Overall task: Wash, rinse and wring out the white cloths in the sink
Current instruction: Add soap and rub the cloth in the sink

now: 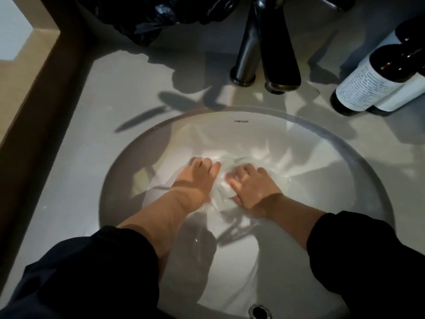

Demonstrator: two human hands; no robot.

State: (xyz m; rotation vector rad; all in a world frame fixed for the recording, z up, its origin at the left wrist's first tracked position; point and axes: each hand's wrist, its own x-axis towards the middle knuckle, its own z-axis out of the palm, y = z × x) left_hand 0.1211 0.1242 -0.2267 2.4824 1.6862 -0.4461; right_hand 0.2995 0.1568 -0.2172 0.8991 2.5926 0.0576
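Observation:
A white oval sink [241, 132] holds water, and white cloth [222, 194] lies bunched under the surface in its middle. My left hand [197, 178] is in the water with its fingers curled into the cloth's left side. My right hand [250, 187] grips the bunched cloth from the right, thumb pressed against a fold. The two hands sit close together, the wad of cloth between them. More white cloth [271, 162] spreads underwater toward the far right of the basin. Dark sleeves are pushed up on both forearms.
A dark faucet [279, 56] stands behind the sink, its spout over the far rim. Two dark bottles with white labels [377, 81] stand on the counter at the right. A black plastic bag [149, 17] sits at the back left. An overflow hole [259, 311] is at the near rim.

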